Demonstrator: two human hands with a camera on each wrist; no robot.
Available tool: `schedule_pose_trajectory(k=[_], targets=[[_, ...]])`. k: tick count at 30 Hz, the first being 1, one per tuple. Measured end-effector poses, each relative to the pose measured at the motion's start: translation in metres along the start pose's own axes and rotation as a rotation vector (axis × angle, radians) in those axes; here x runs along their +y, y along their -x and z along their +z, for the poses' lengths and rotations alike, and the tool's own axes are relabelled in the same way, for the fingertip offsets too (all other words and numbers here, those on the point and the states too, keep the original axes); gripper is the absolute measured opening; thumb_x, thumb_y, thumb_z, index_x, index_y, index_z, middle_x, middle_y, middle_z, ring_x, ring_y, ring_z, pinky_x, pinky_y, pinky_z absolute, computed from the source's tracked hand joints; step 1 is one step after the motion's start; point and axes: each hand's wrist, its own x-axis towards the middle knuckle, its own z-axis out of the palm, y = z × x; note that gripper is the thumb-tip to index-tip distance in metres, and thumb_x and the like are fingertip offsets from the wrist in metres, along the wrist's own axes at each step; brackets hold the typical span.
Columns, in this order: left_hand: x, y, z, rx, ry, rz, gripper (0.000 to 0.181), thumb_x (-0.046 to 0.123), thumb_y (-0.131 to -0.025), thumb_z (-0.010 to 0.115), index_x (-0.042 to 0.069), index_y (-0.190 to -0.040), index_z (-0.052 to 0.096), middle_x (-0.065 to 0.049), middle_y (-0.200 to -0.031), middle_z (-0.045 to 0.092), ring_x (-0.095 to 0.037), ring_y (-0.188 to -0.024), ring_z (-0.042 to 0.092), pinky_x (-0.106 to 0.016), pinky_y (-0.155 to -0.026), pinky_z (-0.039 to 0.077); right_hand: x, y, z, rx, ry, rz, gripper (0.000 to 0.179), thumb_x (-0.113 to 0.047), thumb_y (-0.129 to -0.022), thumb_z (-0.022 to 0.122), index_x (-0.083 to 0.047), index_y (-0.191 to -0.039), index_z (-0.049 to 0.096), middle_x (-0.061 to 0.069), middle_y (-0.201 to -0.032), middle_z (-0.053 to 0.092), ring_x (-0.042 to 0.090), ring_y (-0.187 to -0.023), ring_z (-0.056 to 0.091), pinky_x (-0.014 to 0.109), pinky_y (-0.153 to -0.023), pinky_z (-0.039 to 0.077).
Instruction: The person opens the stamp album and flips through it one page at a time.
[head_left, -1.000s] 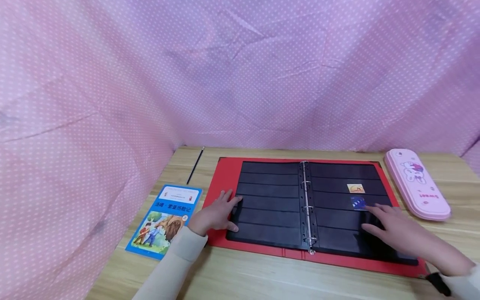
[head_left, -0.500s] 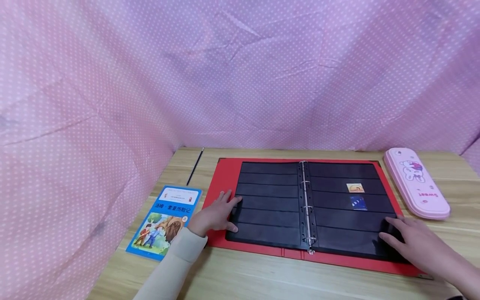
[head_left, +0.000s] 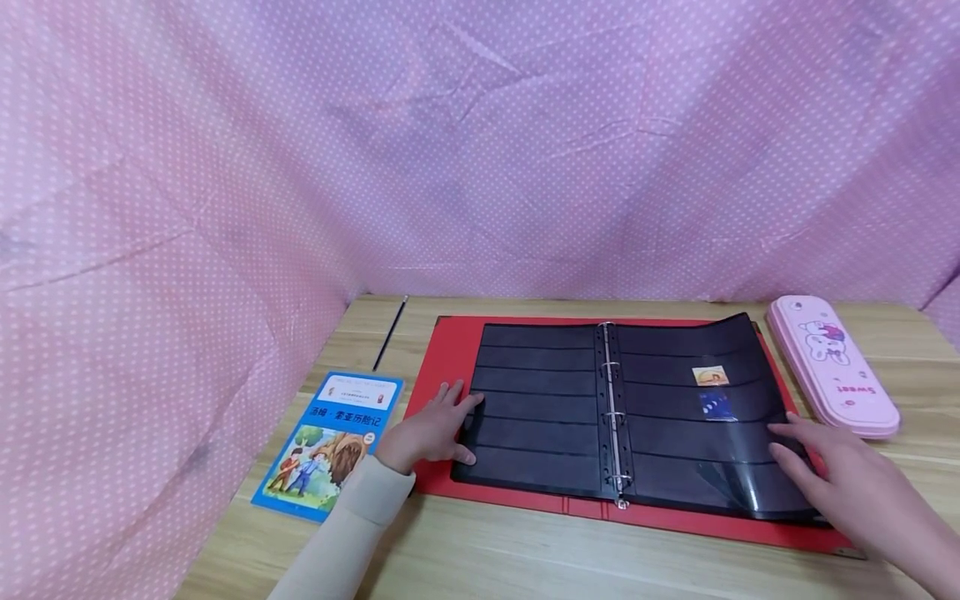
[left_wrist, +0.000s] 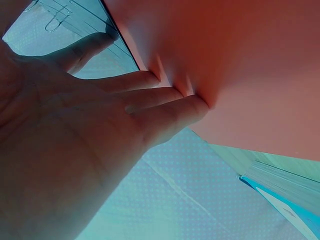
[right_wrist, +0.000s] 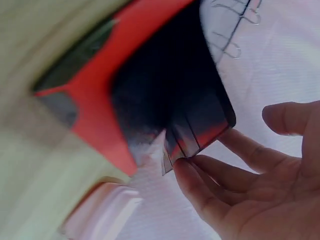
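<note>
A red ring binder (head_left: pixel 454 346) lies spread on the table, with black pocket pages on both sides of its metal rings (head_left: pixel 613 414). My left hand (head_left: pixel 433 425) rests on the left cover and page edge, fingers spread; its fingertips (left_wrist: pixel 202 106) press the red cover in the left wrist view. At the right, my right hand (head_left: pixel 851 471) has its fingers at the outer edge of the right page (head_left: pixel 675 433), which bends upward. The right wrist view shows fingers under that page (right_wrist: pixel 200 115), thumb apart. The page carries a yellowish stamp (head_left: pixel 710 377) above a dark blue one (head_left: pixel 717 407).
A blue storybook (head_left: pixel 322 450) lies left of the binder, with a dark pencil (head_left: pixel 390 333) behind it. To the right is a pink pencil case (head_left: pixel 832 367). Pink dotted cloth (head_left: pixel 480 167) hangs behind the wooden table (head_left: pixel 510 550).
My right hand has drawn back from the blue stamp to the page's right edge, and that edge has risen off the binder. The left hand stays in place.
</note>
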Motion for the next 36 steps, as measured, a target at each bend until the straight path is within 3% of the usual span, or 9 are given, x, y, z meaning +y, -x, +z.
schedule_pose_trajectory(k=[4, 6, 8, 10, 13, 17, 23, 29, 36], targets=[[-0.001, 0.000, 0.001, 0.007, -0.019, 0.015, 0.091, 0.031, -0.072, 0.082, 0.020, -0.148, 0.033, -0.014, -0.155, 0.013, -0.038, -0.141, 0.007, -0.053, -0.101, 0.035, -0.011, 0.000, -0.007, 0.009, -0.057, -0.039, 0.042, -0.030, -0.093, 0.062, 0.000, -0.121, 0.060, 0.030, -0.130, 0.048, 0.051, -0.114, 0.044, 0.067, -0.087, 0.032], [-0.001, 0.000, 0.001, 0.010, -0.025, 0.020, 0.091, 0.032, -0.073, 0.082, 0.019, -0.148, 0.033, -0.015, -0.155, 0.013, -0.038, -0.141, 0.007, -0.053, -0.102, 0.034, -0.017, 0.000, -0.012, 0.017, -0.117, -0.075, 0.042, -0.030, -0.095, 0.058, -0.006, -0.130, 0.055, 0.024, -0.137, 0.046, 0.039, -0.126, 0.040, 0.059, -0.102, 0.026], [-0.001, 0.000, 0.002, 0.010, -0.022, 0.017, 0.091, 0.031, -0.073, 0.082, 0.020, -0.148, 0.033, -0.015, -0.155, 0.013, -0.038, -0.141, 0.007, -0.053, -0.102, 0.034, -0.025, -0.002, -0.017, 0.048, -0.188, -0.139, 0.041, -0.024, -0.097, 0.055, -0.014, -0.137, 0.051, 0.016, -0.140, 0.046, 0.018, -0.133, 0.035, 0.035, -0.111, 0.021], [-0.002, 0.001, 0.002, 0.010, -0.017, 0.015, 0.090, 0.031, -0.073, 0.082, 0.019, -0.148, 0.033, -0.015, -0.155, 0.013, -0.038, -0.141, 0.007, -0.054, -0.102, 0.034, -0.034, -0.004, -0.022, 0.078, -0.243, -0.203, 0.043, -0.017, -0.098, 0.051, -0.021, -0.141, 0.046, 0.010, -0.142, 0.045, 0.000, -0.131, 0.029, 0.011, -0.106, 0.014], [-0.002, 0.001, 0.002, 0.004, -0.014, 0.013, 0.090, 0.032, -0.073, 0.081, 0.020, -0.148, 0.032, -0.014, -0.156, 0.012, -0.038, -0.141, 0.006, -0.054, -0.102, 0.033, -0.048, -0.010, -0.029, 0.125, -0.314, -0.297, 0.047, -0.007, -0.098, 0.047, -0.023, -0.143, 0.044, 0.005, -0.143, 0.044, -0.006, -0.130, 0.029, 0.002, -0.096, 0.017], [-0.002, 0.000, 0.002, -0.002, -0.015, 0.013, 0.090, 0.032, -0.074, 0.080, 0.020, -0.149, 0.031, -0.014, -0.156, 0.011, -0.038, -0.141, 0.006, -0.054, -0.102, 0.034, -0.059, -0.018, -0.034, 0.149, -0.395, -0.404, 0.045, -0.002, -0.098, 0.040, -0.014, -0.142, 0.045, 0.005, -0.146, 0.040, 0.008, -0.135, 0.030, 0.008, -0.101, 0.021], [-0.001, 0.000, 0.001, -0.005, -0.009, 0.006, 0.091, 0.031, -0.074, 0.080, 0.021, -0.149, 0.031, -0.013, -0.156, 0.010, -0.038, -0.141, 0.005, -0.053, -0.100, 0.036, -0.071, -0.030, -0.038, 0.227, -0.503, -0.594, 0.041, -0.014, -0.103, 0.033, 0.003, -0.139, 0.043, 0.018, -0.145, 0.038, 0.024, -0.137, 0.028, 0.018, -0.107, 0.019], [0.000, 0.001, 0.000, -0.004, -0.014, 0.003, 0.091, 0.030, -0.074, 0.080, 0.021, -0.149, 0.031, -0.013, -0.156, 0.011, -0.038, -0.141, 0.006, -0.053, -0.098, 0.039, -0.083, -0.039, -0.037, 0.274, -0.585, -0.668, 0.046, -0.021, -0.103, 0.033, 0.008, -0.139, 0.039, 0.022, -0.145, 0.035, 0.027, -0.137, 0.027, 0.023, -0.109, 0.018], [0.000, 0.000, 0.001, 0.002, -0.014, 0.006, 0.090, 0.030, -0.073, 0.081, 0.021, -0.149, 0.032, -0.013, -0.156, 0.012, -0.038, -0.141, 0.007, -0.053, -0.097, 0.040, -0.095, -0.048, -0.027, 0.270, -0.729, -0.747, 0.056, -0.027, -0.103, 0.034, 0.012, -0.143, 0.025, 0.026, -0.143, 0.034, 0.023, -0.129, 0.040, 0.020, -0.097, 0.035]])
